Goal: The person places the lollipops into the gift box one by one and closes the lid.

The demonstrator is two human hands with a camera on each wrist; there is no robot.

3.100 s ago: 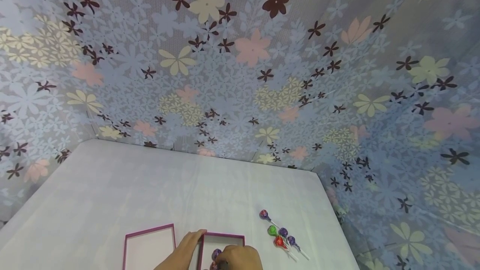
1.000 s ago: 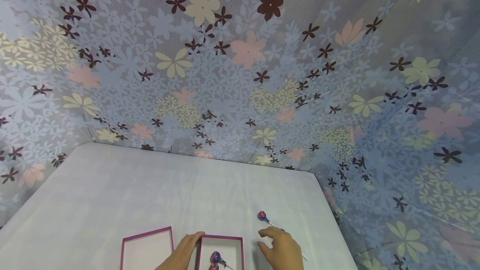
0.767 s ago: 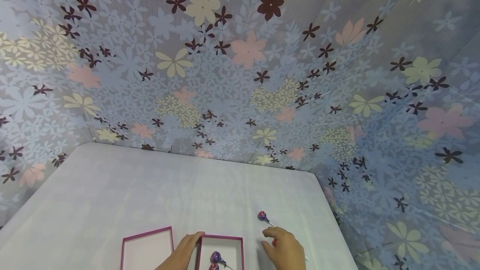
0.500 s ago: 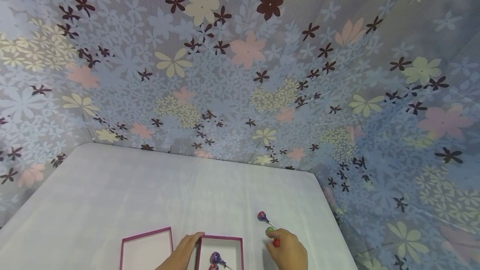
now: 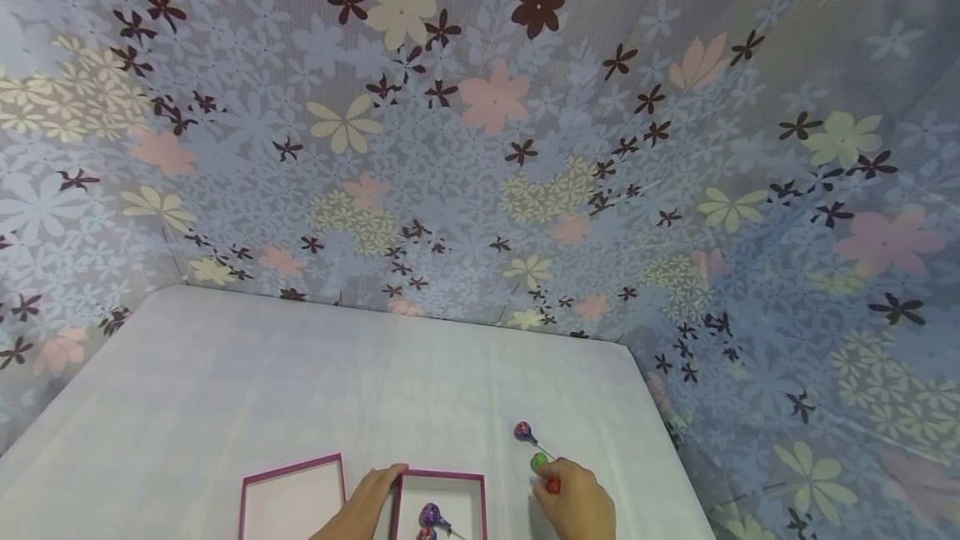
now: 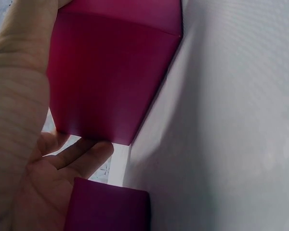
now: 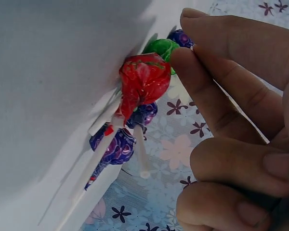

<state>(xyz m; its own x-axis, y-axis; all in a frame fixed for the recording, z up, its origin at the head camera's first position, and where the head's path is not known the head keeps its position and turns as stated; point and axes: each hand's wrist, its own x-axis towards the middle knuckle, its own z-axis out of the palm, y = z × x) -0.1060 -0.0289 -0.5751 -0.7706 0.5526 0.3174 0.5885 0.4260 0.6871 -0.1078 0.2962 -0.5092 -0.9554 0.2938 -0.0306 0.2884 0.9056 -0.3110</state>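
Note:
My left hand [image 5: 363, 507] holds the left side of a white-lined box with a magenta rim [image 5: 483, 515]; its fingers bend round the far corner of the magenta wall [image 6: 106, 82]. Inside lie a purple lollipop [image 5: 431, 515] and a red one [image 5: 426, 534], cut off by the frame. My right hand [image 5: 577, 502] hovers over loose lollipops on the right. In the right wrist view, its fingertips are beside a green lollipop [image 7: 161, 48], apart from one another, with other fingers curled. A red lollipop [image 7: 144, 79] and purple lollipops [image 7: 118, 147] lie close by.
A second shallow tray or lid with a magenta rim [image 5: 292, 469] lies left of my left hand. A purple-red lollipop [image 5: 523, 431] rests beyond my right hand. White cloth covers the table [image 5: 300, 373], with floral fabric [image 5: 450, 148] hanging behind and at the sides.
My right hand has gone from inside the box to the loose lollipops, then shifted slightly right, uncovering the green and red ones. My left hand has stayed at the box.

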